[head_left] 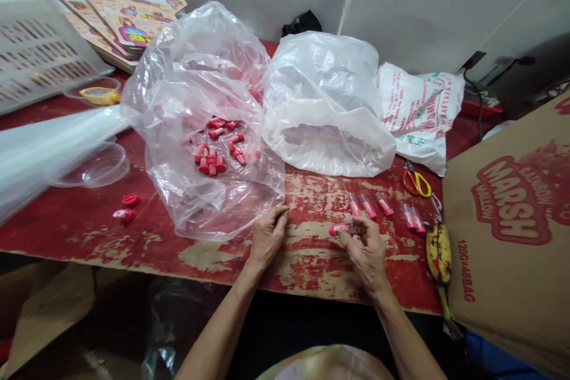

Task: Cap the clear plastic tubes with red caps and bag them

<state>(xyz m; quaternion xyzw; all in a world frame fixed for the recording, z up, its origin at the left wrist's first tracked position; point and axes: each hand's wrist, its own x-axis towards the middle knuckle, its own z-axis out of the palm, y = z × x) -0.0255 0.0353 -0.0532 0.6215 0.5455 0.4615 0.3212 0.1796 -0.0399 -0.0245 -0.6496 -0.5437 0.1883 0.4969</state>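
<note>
My right hand (366, 254) pinches a small pink tube (338, 230). My left hand (267, 236) curls, maybe empty. A loose pinch could drop it.

Light bright and even, source out of frame. Hard glare on the plastic bag (200, 101). Soft shadow on the wall (525, 65), upper right; dim below the front edge of the bench (312, 261). Wide-angle stretch at the edges, focus fairly sharp.
</note>
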